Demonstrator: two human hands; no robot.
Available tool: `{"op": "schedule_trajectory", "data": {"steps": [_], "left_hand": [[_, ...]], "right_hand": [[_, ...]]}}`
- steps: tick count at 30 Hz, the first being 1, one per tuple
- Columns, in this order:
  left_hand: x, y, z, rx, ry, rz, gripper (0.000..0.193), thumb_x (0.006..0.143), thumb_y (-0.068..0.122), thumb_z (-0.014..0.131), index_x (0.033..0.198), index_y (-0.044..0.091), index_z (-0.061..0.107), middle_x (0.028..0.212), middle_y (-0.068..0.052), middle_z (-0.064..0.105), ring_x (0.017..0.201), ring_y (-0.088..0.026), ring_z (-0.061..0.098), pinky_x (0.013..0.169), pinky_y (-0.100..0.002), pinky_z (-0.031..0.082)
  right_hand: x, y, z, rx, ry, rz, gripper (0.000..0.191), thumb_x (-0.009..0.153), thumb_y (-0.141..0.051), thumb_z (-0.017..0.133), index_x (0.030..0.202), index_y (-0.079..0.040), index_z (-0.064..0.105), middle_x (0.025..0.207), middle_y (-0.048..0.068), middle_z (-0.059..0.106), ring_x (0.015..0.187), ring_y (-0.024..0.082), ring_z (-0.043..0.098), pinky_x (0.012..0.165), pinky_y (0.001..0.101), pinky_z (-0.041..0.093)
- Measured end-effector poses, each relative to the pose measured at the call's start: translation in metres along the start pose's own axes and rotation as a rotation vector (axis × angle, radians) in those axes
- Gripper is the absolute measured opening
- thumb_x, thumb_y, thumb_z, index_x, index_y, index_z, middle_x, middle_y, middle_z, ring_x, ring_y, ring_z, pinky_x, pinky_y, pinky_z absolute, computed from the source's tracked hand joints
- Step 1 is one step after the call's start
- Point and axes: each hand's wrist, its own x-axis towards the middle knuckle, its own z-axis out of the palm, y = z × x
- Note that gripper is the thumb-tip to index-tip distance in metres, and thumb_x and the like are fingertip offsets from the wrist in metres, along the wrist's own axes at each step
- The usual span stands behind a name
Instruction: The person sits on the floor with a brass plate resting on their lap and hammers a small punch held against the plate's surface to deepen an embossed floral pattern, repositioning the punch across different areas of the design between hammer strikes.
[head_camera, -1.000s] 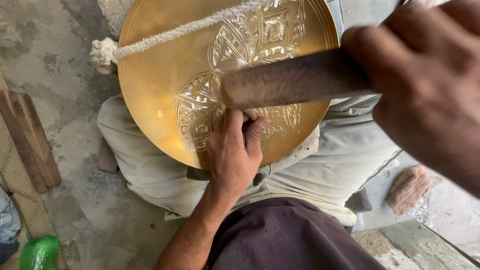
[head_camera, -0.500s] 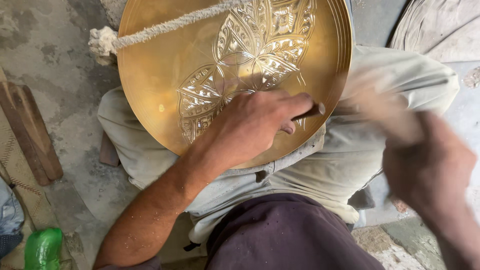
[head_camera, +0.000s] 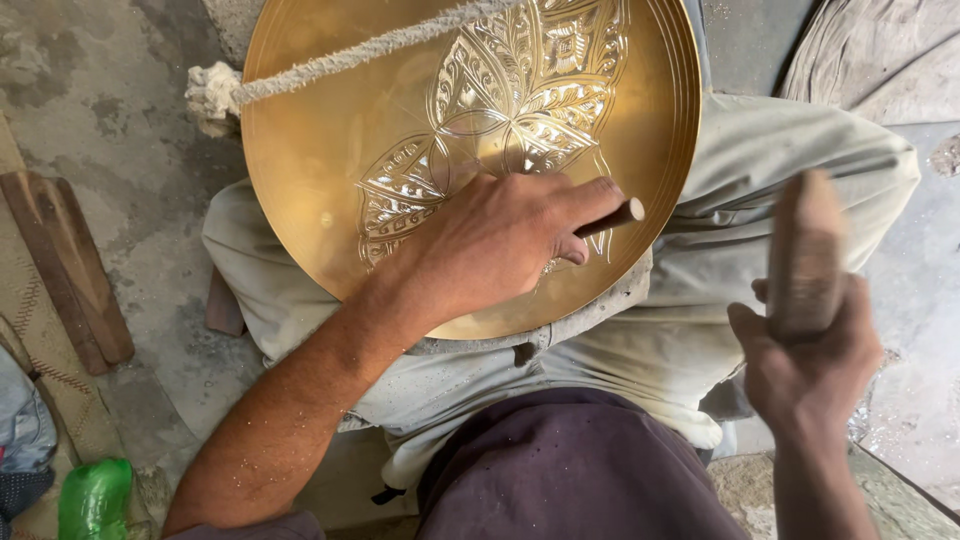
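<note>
A large round brass plate (head_camera: 320, 150) with an engraved leaf pattern rests on my lap, over light trousers. My left hand (head_camera: 490, 245) lies on the plate's lower middle, fingers closed around a thin metal chisel (head_camera: 615, 217) whose end sticks out to the right. Off the plate's right edge, my right hand (head_camera: 805, 365) grips a wooden mallet (head_camera: 805, 250) held upright above my right thigh. The chisel's tip is hidden under my left hand.
A thick frayed rope (head_camera: 330, 65) runs across the plate's upper left, ending in a knot. A wooden plank (head_camera: 65, 265) lies on the concrete floor at left. A green plastic bottle (head_camera: 92, 498) sits at the bottom left beside some cloth.
My left hand has slid right along the plate with the chisel. My right hand has swung the mallet from over the plate down to the right, off its edge.
</note>
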Motion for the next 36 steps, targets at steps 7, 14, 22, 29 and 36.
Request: {"op": "schedule_trajectory", "data": {"steps": [7, 14, 22, 29, 36], "left_hand": [[0.001, 0.002, 0.013, 0.037, -0.043, -0.001, 0.035, 0.095, 0.003, 0.064, 0.127, 0.015, 0.062, 0.084, -0.005, 0.073, 0.073, -0.016, 0.074, 0.052, -0.024, 0.06], [-0.025, 0.007, 0.024, -0.033, 0.251, -0.143, 0.026, 0.098, 0.002, 0.063, 0.124, 0.008, 0.064, 0.104, -0.009, 0.074, 0.082, -0.017, 0.076, 0.055, -0.026, 0.061], [-0.049, 0.029, 0.036, -0.135, 0.686, -0.313, 0.025, 0.102, 0.02, 0.07, 0.12, 0.006, 0.059, 0.101, -0.01, 0.069, 0.088, -0.028, 0.072, 0.072, -0.042, 0.057], [-0.055, 0.039, 0.049, -0.111, 0.812, -0.451, 0.023, 0.104, 0.023, 0.069, 0.11, 0.005, 0.058, 0.095, -0.01, 0.065, 0.084, -0.03, 0.069, 0.068, -0.043, 0.054], [-0.057, 0.029, 0.045, -0.196, 0.837, -0.374, 0.021, 0.108, 0.024, 0.065, 0.11, 0.005, 0.055, 0.096, -0.006, 0.064, 0.087, -0.021, 0.07, 0.073, -0.036, 0.058]], "right_hand": [[0.013, -0.018, 0.005, -0.205, -0.075, -0.183, 0.042, 0.092, 0.004, 0.08, 0.126, 0.006, 0.056, 0.108, 0.019, 0.073, 0.101, 0.025, 0.073, 0.082, 0.0375, 0.062], [0.045, -0.056, 0.019, -0.404, -0.092, -0.463, 0.028, 0.091, 0.013, 0.066, 0.117, 0.005, 0.061, 0.097, 0.02, 0.073, 0.073, 0.024, 0.07, 0.06, 0.0339, 0.057], [0.087, -0.138, -0.004, -0.497, -0.224, -0.818, 0.026, 0.093, 0.01, 0.068, 0.118, 0.011, 0.062, 0.092, 0.022, 0.068, 0.076, 0.028, 0.069, 0.059, 0.0355, 0.054], [0.081, -0.147, -0.012, -0.895, -0.242, -0.928, 0.046, 0.079, 0.01, 0.076, 0.122, -0.001, 0.066, 0.091, 0.02, 0.066, 0.075, 0.029, 0.067, 0.064, 0.0381, 0.054], [0.089, -0.128, -0.011, -0.4, -0.313, -0.324, 0.034, 0.097, -0.002, 0.066, 0.131, 0.001, 0.061, 0.092, 0.016, 0.065, 0.078, 0.024, 0.066, 0.065, 0.037, 0.053]]}}
